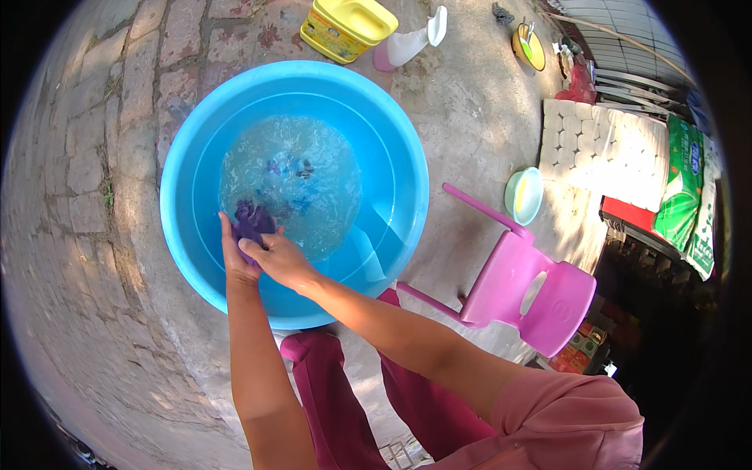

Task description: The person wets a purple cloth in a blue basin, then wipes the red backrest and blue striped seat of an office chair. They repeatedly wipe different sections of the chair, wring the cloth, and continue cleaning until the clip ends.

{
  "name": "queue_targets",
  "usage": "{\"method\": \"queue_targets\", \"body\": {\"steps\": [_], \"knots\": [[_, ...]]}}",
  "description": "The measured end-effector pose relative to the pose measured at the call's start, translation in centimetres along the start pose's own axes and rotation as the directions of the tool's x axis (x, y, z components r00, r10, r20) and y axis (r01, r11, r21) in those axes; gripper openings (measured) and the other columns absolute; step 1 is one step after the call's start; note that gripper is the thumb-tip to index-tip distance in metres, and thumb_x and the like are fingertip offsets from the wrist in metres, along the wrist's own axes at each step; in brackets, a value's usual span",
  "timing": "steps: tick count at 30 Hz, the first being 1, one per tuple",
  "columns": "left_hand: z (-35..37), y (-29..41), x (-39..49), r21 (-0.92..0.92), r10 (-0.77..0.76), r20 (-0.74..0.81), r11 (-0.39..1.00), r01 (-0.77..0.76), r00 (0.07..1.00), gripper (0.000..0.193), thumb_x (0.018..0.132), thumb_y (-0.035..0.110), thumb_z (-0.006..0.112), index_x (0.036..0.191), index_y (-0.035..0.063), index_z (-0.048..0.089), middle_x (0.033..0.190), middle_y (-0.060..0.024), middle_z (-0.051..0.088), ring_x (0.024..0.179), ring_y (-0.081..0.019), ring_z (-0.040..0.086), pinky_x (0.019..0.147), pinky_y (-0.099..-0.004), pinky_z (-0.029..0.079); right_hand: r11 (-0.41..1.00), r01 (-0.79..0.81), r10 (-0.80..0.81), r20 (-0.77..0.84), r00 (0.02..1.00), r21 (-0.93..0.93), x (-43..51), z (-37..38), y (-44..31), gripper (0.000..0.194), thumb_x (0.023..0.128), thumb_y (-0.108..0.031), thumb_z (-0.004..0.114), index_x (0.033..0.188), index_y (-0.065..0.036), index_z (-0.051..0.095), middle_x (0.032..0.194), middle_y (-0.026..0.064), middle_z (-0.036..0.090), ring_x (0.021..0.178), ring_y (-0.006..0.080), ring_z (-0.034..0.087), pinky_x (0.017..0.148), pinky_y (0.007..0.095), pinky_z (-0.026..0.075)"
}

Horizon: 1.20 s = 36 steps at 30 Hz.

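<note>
A bunched purple cloth [254, 220] is gripped between my two hands, just above the near left part of a large blue plastic basin [395, 147]. My left hand [234, 252] supports it from the left, thumb or finger edge pointing up. Pressing on it from the right is my right hand [281, 258], fingers curled into the fabric. Cloudy, sudsy water [329, 214] lies in the bottom of the basin. Small dark and blue patches [302, 170] show in that water; I cannot tell what they are.
Beyond the basin stand a yellow plastic tub [349, 29] and a white spray bottle [408, 47]. A pink plastic chair [499, 282] lies tipped at right, near a pale green bowl [524, 197]. Farther right are a yellow bowl [531, 50] and toilet-paper rolls [599, 141].
</note>
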<state>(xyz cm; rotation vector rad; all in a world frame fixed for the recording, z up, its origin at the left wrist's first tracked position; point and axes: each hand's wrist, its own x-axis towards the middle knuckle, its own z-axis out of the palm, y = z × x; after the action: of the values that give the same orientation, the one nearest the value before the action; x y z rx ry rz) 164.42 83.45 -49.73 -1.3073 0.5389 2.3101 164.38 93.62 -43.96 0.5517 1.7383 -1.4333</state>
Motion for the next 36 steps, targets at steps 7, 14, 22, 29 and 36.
{"method": "queue_targets", "body": {"steps": [7, 14, 22, 29, 36], "knots": [[7.5, -1.4, -9.2, -0.206, 0.108, 0.066, 0.974, -0.092, 0.992, 0.043, 0.103, 0.034, 0.037, 0.121, 0.0013, 0.057, 0.12, -0.0142, 0.064, 0.106, -0.0291, 0.064, 0.094, -0.0407, 0.053, 0.95, 0.095, -0.212, -0.386, 0.898, -0.299, -5.4, -4.4, -7.4, 0.047, 0.091, -0.035, 0.061, 0.113, 0.006, 0.057, 0.117, 0.0308, 0.057, 0.099, 0.0494, 0.06, 0.088, 0.05, 0.049], [12.0, 0.9, -18.5, -0.184, 0.092, 0.249, 0.982, -0.046, 0.964, 0.038, 0.099, 0.027, 0.033, 0.117, 0.0032, 0.056, 0.115, -0.0142, 0.064, 0.104, -0.03, 0.063, 0.09, -0.0437, 0.053, 0.677, 0.462, -0.62, -0.105, 0.777, -0.573, -16.0, -3.9, -13.6, 0.05, 0.091, -0.039, 0.063, 0.111, 0.006, 0.056, 0.128, 0.024, 0.045, 0.111, 0.0412, 0.054, 0.092, 0.0483, 0.048], [19.8, 1.1, -30.1, -0.099, 0.0, 0.315, 0.995, 0.033, 0.949, 0.038, 0.098, 0.045, 0.052, 0.111, 0.0119, 0.065, 0.109, -0.0047, 0.069, 0.102, -0.0205, 0.065, 0.093, -0.0369, 0.052, 0.42, 0.482, -0.776, -0.029, 0.63, -0.769, -26.6, -7.0, -22.6, 0.058, 0.081, -0.054, 0.067, 0.103, -0.001, 0.057, 0.104, 0.0134, 0.054, 0.1, 0.0312, 0.048, 0.087, 0.0427, 0.038], [28.7, 3.2, -37.0, 0.068, -0.029, 0.407, 0.998, 0.002, 0.913, 0.039, 0.099, 0.049, 0.045, 0.099, 0.0145, 0.062, 0.098, -0.0048, 0.069, 0.093, -0.0238, 0.065, 0.085, -0.0395, 0.052, 0.564, 0.44, -0.742, -0.194, 0.642, -0.698, -35.3, -8.6, -29.7, 0.054, 0.086, -0.052, 0.063, 0.101, 0.0, 0.057, 0.1, 0.0202, 0.059, 0.095, 0.0389, 0.059, 0.082, 0.048, 0.047], [33.3, 2.1, -40.5, 0.055, 0.179, 0.318, 0.977, -0.206, 0.931, 0.029, 0.099, 0.038, 0.044, 0.09, 0.0153, 0.059, 0.088, -0.0045, 0.066, 0.084, -0.0245, 0.064, 0.079, -0.0424, 0.053, 0.447, 0.502, -0.83, -0.133, 0.542, -0.74, -38.7, -10.7, -33.6, 0.035, 0.094, -0.034, 0.051, 0.091, -0.002, 0.064, 0.092, 0.0194, 0.068, 0.083, 0.0394, 0.065, 0.073, 0.0498, 0.051]]}}
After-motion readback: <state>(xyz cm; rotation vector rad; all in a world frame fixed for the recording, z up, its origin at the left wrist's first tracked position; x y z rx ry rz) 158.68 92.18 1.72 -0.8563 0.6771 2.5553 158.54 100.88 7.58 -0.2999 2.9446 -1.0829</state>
